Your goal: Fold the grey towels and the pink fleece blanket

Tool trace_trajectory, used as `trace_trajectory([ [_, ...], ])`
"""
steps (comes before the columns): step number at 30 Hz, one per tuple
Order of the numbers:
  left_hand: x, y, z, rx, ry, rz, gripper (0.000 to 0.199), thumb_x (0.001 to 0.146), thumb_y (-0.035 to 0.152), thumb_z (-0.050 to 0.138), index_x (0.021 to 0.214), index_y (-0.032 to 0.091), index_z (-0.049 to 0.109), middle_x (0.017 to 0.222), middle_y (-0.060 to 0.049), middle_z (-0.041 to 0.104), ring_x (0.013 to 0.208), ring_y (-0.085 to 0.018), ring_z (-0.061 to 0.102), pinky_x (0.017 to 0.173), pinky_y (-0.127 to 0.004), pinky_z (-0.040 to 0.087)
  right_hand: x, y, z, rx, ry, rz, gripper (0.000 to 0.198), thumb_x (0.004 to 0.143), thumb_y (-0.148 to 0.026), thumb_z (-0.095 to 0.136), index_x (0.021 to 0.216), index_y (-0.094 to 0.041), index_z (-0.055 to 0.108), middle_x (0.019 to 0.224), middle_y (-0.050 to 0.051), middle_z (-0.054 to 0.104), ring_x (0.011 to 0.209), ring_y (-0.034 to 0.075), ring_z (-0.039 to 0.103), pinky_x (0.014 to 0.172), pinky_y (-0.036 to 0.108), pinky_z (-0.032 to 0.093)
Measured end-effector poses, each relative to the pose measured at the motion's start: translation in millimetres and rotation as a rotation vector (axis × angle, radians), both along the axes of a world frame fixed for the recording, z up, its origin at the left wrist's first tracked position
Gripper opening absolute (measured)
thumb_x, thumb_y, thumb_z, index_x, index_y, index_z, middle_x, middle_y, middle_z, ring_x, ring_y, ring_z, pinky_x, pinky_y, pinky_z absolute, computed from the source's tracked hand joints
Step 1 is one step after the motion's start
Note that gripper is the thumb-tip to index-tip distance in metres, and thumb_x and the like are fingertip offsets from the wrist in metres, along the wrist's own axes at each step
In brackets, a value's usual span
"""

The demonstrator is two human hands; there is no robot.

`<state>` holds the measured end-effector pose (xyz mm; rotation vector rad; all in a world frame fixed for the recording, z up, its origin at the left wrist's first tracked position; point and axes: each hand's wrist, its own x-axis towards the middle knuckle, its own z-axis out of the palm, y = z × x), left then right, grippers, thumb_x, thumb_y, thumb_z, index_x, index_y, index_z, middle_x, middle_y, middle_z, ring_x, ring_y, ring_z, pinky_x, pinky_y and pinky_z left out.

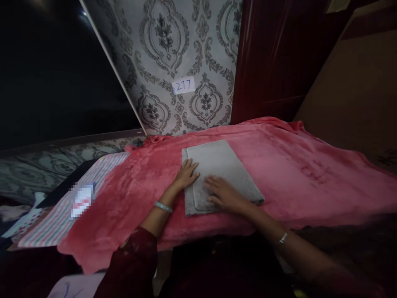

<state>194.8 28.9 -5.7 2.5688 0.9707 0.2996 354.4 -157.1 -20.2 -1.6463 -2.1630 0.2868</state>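
A folded grey cloth [229,165], plush like a towel, lies flat on a pink blanket [294,174]. My left hand [186,174] rests at the cloth's left edge, fingers stretched out over its folded layers. Over the middle of the cloth is my right hand [225,193], its fingers extended and somewhat blurred by motion. Whether the right palm presses on the cloth or hovers just above it, I cannot tell. Neither hand grips anything.
Left of the blanket lies a striped cloth [49,227] with a blurred-out white item [82,200] on it. A dark screen [62,74] stands at the back left. Behind are a patterned wall [204,41] with a paper label [183,85] and a dark red panel [273,54].
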Motion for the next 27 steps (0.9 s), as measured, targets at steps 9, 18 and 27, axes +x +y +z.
trace_trajectory([
  [9, -77.6, -106.9, -16.0, -1.074, -1.102, 0.46, 0.075, 0.063, 0.042, 0.089, 0.129, 0.017, 0.063, 0.114, -0.013, 0.075, 0.101, -0.026, 0.071, 0.087, -0.037, 0.057, 104.1, -32.5, -36.8, 0.065, 0.761, -0.658, 0.068, 0.081, -0.046, 0.061, 0.143, -0.02, 0.053, 0.145, 0.01, 0.057, 0.134, 0.029, 0.051, 0.117, 0.049, 0.036],
  [18, -21.4, -189.6, -17.9, -1.312, -1.369, 0.396, 0.053, 0.071, 0.034, 0.085, 0.12, 0.023, 0.067, 0.12, -0.008, 0.073, 0.125, -0.027, 0.063, 0.11, -0.044, 0.049, 88.5, -25.8, -20.4, -0.103, 1.123, -0.623, 0.084, 0.074, -0.043, 0.068, 0.15, -0.02, 0.041, 0.139, 0.013, 0.06, 0.117, 0.031, 0.064, 0.096, 0.045, 0.056],
  [27, 32.5, -177.6, -6.3, -1.222, -1.484, 0.684, 0.053, 0.081, 0.018, 0.065, 0.134, 0.023, 0.06, 0.13, -0.007, 0.07, 0.127, -0.026, 0.061, 0.105, -0.041, 0.054, 73.1, -37.0, -20.2, -0.101, 1.118, -0.595, 0.092, 0.076, -0.045, 0.067, 0.157, -0.024, 0.027, 0.153, 0.011, 0.048, 0.127, 0.03, 0.058, 0.102, 0.046, 0.054],
])
